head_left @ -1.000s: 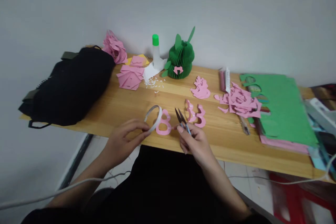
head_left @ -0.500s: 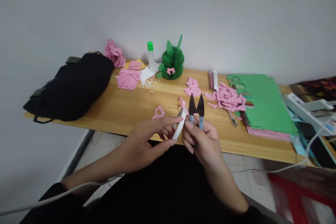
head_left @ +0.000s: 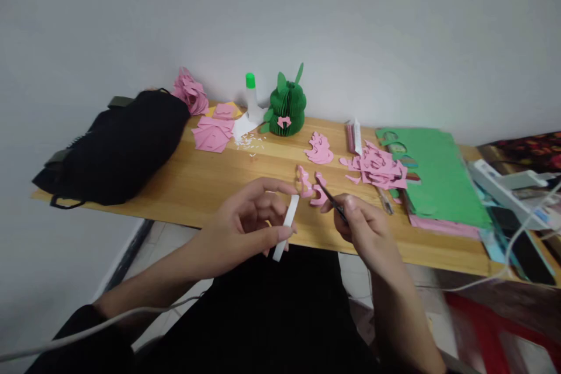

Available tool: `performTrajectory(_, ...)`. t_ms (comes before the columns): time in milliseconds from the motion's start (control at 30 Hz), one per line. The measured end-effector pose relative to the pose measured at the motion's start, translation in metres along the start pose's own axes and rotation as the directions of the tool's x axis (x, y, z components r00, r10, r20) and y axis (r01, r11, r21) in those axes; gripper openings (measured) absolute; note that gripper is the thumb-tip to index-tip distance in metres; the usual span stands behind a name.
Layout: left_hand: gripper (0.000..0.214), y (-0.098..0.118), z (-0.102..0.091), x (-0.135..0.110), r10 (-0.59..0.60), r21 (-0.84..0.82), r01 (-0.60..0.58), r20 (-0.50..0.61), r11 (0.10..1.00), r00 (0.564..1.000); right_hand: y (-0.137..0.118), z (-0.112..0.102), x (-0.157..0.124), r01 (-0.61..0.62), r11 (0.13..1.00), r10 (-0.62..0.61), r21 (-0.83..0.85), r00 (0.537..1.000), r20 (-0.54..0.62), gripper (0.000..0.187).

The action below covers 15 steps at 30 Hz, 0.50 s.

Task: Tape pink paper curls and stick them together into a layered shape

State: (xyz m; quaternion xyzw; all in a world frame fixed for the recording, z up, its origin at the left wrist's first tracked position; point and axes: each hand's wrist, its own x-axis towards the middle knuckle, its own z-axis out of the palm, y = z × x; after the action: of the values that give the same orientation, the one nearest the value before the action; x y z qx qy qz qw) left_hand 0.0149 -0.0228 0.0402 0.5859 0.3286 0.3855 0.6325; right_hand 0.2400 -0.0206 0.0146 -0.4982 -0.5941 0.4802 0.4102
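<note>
In my left hand (head_left: pixel 245 228) a narrow white strip (head_left: pixel 287 225) is pinched between thumb and fingers, slanting down over the table's front edge. My right hand (head_left: pixel 366 225) grips a pair of thread snips (head_left: pixel 333 201), its dark blades together and pointing up and left. The handles are mostly hidden by the fingers. Just beyond the hands lie small cut pink paper shapes (head_left: pixel 304 181), and one pink piece (head_left: pixel 319 194) is close to the blade tips. Further back is a green paper figure (head_left: pixel 289 108) with a small pink bow (head_left: pixel 284 121) on its front.
Pink paper scraps (head_left: pixel 381 166) pile beside green sheets (head_left: pixel 442 175) on the right. A glue stick (head_left: pixel 251 96), white snippets (head_left: pixel 249 140) and folded pink paper (head_left: pixel 213 134) sit at the back left. A black bag (head_left: pixel 127 146) covers the left end; a power strip (head_left: pixel 504 187) lies far right.
My right hand has moved right and down, away from the white strip, and the snips have turned sideways, tips now left. The strip has shifted left and lower in my left hand.
</note>
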Motion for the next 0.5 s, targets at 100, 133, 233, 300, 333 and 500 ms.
performTrajectory(100, 0.037, 0.001, -0.001, 0.005, -0.062, -0.106, 0.061, -0.003, 0.992, 0.998, -0.011, -0.014, 0.0, 0.094, 0.977, -0.072, -0.189, 0.99, 0.121, 0.048)
performTrajectory(133, 0.037, 0.001, -0.001, 0.006, -0.074, -0.111, 0.074, -0.002, 0.991, 0.997, -0.015, -0.016, 0.0, 0.124, 0.966, -0.088, -0.227, 0.983, 0.16, 0.048)
performTrajectory(233, 0.035, 0.003, 0.0, 0.009, -0.092, -0.116, 0.093, 0.013, 0.989, 0.996, -0.025, -0.016, 0.004, 0.2, 0.932, -0.133, -0.303, 0.965, 0.227, 0.047)
performTrajectory(300, 0.034, 0.004, 0.001, 0.01, -0.086, -0.131, 0.089, 0.026, 0.987, 0.996, -0.029, -0.015, 0.007, 0.225, 0.915, -0.147, -0.335, 0.959, 0.242, 0.046)
performTrajectory(333, 0.034, 0.004, 0.001, 0.01, -0.084, -0.137, 0.087, 0.027, 0.987, 0.996, -0.031, -0.014, 0.009, 0.232, 0.91, -0.151, -0.344, 0.957, 0.246, 0.046)
performTrajectory(500, 0.037, 0.004, -0.002, 0.011, -0.095, -0.115, 0.095, 0.007, 0.989, 0.995, -0.032, -0.013, 0.014, 0.25, 0.899, -0.163, -0.36, 0.953, 0.255, 0.046)
